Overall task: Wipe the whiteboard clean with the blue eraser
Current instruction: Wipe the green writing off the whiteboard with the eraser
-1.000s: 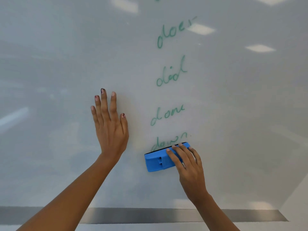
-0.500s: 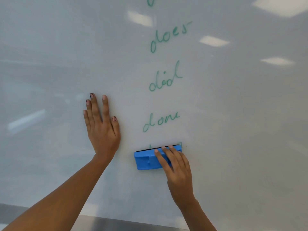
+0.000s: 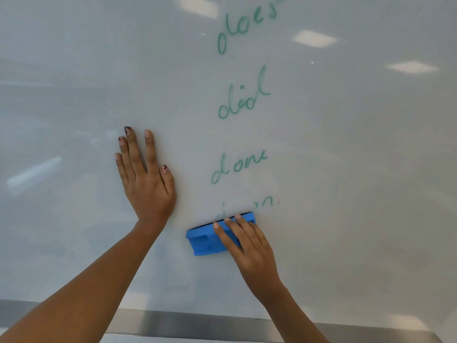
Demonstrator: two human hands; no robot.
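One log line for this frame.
left hand: flat on whiteboard | right hand: holds blue eraser | bottom word: partly wiped | does, did, done: intact

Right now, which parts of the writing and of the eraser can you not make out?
Head view only.
Lowest green word: the blue eraser and the fingers of the right hand cover its lower part; unreadable.
"does": its top is cut off by the upper edge.
Eraser's wiping face: pressed against the whiteboard, hidden.
Eraser's right end: under that hand.
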